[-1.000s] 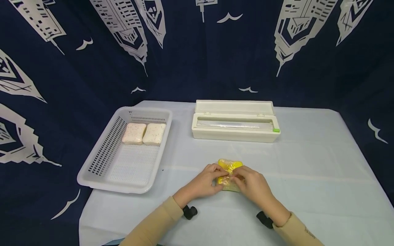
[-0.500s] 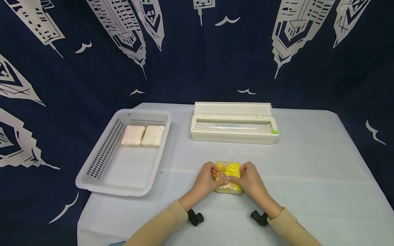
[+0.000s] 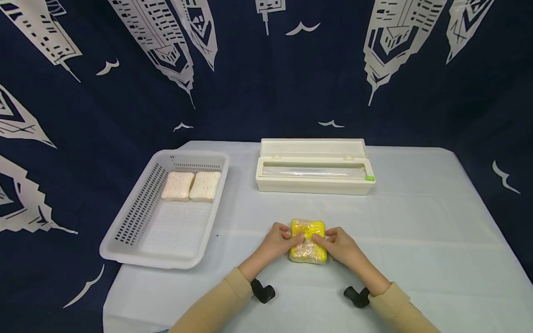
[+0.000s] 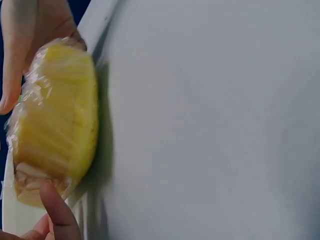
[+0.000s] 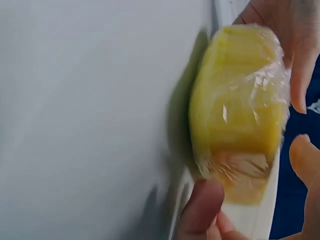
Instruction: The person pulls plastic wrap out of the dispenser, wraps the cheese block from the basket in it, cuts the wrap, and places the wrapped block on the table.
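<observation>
A yellow, round-cornered block [image 3: 308,252] wrapped in glossy clear cling film lies flat before me on the table. My left hand [image 3: 275,243] holds its left side, thumb over the top and fingers loosely curled by the edge. Mirroring that on the right side is my right hand [image 3: 343,247], its thumb reaching over the top. In the right wrist view a right fingertip [image 5: 202,197] is right at the block's near end, where bunched film covers a paler patch. The left wrist view shows a left fingertip [image 4: 52,200] at the opposite end.
An off-white cling film dispenser [image 3: 314,185], lid raised and film roll inside, stands behind the block. At left is a white perforated basket [image 3: 162,259] with two pale speckled blocks [image 3: 191,186]. A dark patterned curtain [image 3: 275,92] hangs behind the table [image 3: 416,231].
Both hands have drawn apart from the middle of the block to its two sides. More of its wrapped top now shows, with the film lying flatter. Basket and dispenser stay in place.
</observation>
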A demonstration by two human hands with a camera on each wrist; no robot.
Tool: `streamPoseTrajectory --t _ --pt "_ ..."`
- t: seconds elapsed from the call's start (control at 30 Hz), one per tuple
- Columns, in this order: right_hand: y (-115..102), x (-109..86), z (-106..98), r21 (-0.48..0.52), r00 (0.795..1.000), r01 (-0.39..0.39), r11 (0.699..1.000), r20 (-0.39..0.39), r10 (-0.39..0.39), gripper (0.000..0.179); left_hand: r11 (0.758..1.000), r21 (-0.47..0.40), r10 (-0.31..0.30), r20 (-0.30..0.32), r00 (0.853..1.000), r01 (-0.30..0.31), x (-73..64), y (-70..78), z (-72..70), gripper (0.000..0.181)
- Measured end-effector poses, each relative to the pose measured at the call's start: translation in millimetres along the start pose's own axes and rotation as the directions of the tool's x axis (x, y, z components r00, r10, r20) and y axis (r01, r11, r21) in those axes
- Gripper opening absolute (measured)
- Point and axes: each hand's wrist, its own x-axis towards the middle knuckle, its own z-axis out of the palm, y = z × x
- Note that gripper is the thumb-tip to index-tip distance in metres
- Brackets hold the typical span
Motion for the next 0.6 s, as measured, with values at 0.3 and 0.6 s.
streamPoseTrajectory --t 0.3,0.6 --pt "13.8 -20.1 -13.6 0.217 0.979 -0.104 0.971 0.193 0.062 0.066 0.975 0.218 0.061 -0.068 0.996 -0.044 2.7 27.1 -20.3 0.051" --pt "32.0 -36.6 1.5 0.43 0.915 -0.184 0.884 0.404 -0.006 0.071 0.888 0.444 0.091 0.081 0.993 -0.117 18.3 59.2 -9.4 0.042"
